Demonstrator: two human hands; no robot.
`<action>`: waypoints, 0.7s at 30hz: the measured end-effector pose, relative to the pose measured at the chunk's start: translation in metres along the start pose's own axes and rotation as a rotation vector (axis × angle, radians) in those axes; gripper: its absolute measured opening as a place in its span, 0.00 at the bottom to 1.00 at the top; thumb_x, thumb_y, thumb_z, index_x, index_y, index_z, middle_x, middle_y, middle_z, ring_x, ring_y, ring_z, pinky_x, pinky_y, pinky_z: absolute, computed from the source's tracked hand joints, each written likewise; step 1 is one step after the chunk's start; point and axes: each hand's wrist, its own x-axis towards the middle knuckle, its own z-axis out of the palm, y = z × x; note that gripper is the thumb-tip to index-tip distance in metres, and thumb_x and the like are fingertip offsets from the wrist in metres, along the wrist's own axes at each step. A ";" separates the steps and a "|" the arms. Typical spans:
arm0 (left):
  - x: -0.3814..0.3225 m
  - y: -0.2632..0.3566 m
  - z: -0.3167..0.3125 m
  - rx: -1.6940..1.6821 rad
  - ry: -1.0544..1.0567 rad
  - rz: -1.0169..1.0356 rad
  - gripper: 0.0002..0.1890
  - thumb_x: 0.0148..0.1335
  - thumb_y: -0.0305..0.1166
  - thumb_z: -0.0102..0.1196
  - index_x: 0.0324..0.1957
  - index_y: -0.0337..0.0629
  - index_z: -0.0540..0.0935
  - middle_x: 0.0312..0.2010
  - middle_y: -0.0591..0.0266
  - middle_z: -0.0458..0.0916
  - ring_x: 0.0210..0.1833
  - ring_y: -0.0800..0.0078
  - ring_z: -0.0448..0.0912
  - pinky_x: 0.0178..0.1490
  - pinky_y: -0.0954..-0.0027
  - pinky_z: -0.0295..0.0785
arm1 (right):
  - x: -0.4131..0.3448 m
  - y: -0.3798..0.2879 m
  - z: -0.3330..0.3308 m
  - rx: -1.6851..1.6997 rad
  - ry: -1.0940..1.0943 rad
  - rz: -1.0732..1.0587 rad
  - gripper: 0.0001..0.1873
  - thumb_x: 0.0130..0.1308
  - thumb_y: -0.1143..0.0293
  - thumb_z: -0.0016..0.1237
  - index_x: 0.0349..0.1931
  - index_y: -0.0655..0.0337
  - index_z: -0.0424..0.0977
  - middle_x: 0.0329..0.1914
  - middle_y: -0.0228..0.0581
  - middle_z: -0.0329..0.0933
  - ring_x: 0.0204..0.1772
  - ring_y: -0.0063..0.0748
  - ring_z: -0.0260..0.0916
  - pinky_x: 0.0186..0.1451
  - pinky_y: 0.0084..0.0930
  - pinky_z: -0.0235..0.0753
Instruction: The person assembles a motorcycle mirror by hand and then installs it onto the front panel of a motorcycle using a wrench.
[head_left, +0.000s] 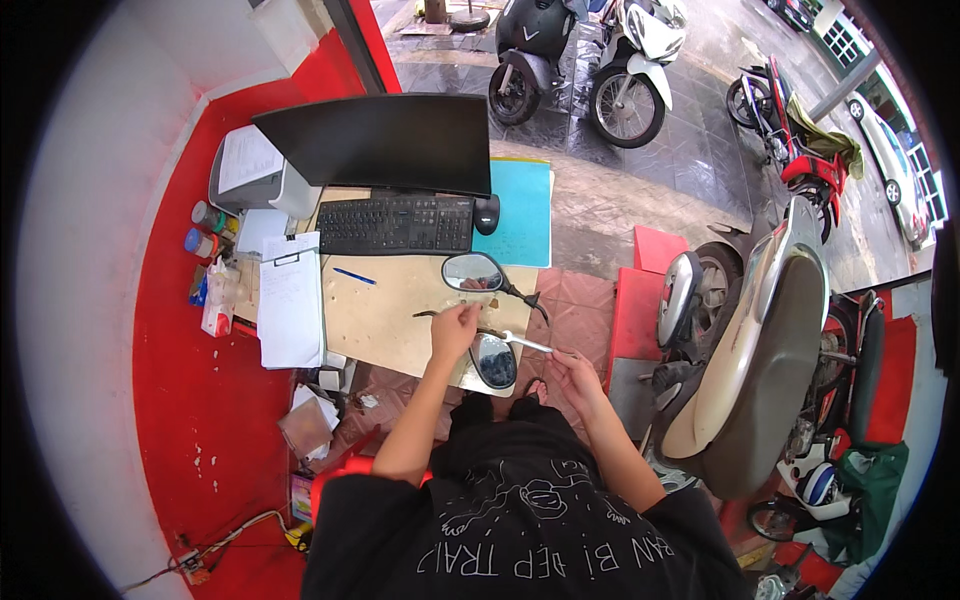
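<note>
My right hand (577, 379) grips the lower end of a metal wrench (531, 343), whose other end reaches the rim of a motorcycle mirror (495, 362). That mirror lies near the front edge of the wooden table (382, 315), its glass facing up. Over its stem is my left hand (456, 328), fingers bent together by the stem; what they pinch is hard to make out. Beyond my hands rests a second motorcycle mirror (472, 272), its black stem pointing right past the table's edge.
A keyboard (396, 225), a mouse (487, 215) and a monitor (382, 142) stand at the table's back. A clipboard with papers (291, 307) and a blue pen (354, 276) lie left. To the right stands a scooter (757, 360) beside a red ramp (634, 315).
</note>
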 end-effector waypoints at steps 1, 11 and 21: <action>-0.014 -0.005 0.000 0.016 0.001 0.001 0.18 0.67 0.44 0.60 0.38 0.36 0.88 0.28 0.51 0.86 0.34 0.62 0.85 0.37 0.66 0.78 | 0.000 0.002 0.007 0.025 -0.037 0.014 0.07 0.69 0.78 0.53 0.46 0.66 0.74 0.44 0.42 0.82 0.49 0.31 0.81 0.57 0.25 0.81; -0.087 0.031 0.011 -0.914 -0.401 -0.284 0.12 0.70 0.31 0.59 0.52 0.37 0.81 0.41 0.65 0.85 0.39 0.81 0.83 0.40 0.81 0.77 | -0.025 0.022 0.013 0.066 -0.282 0.052 0.05 0.68 0.77 0.55 0.42 0.65 0.78 0.42 0.40 0.82 0.47 0.29 0.81 0.52 0.24 0.81; -0.100 0.086 0.030 -0.514 -0.987 -0.041 0.11 0.64 0.26 0.66 0.46 0.33 0.83 0.35 0.60 0.86 0.34 0.77 0.84 0.38 0.79 0.79 | -0.143 0.039 -0.052 -0.751 -0.075 -0.417 0.12 0.65 0.71 0.60 0.46 0.68 0.80 0.36 0.37 0.84 0.44 0.26 0.81 0.48 0.26 0.80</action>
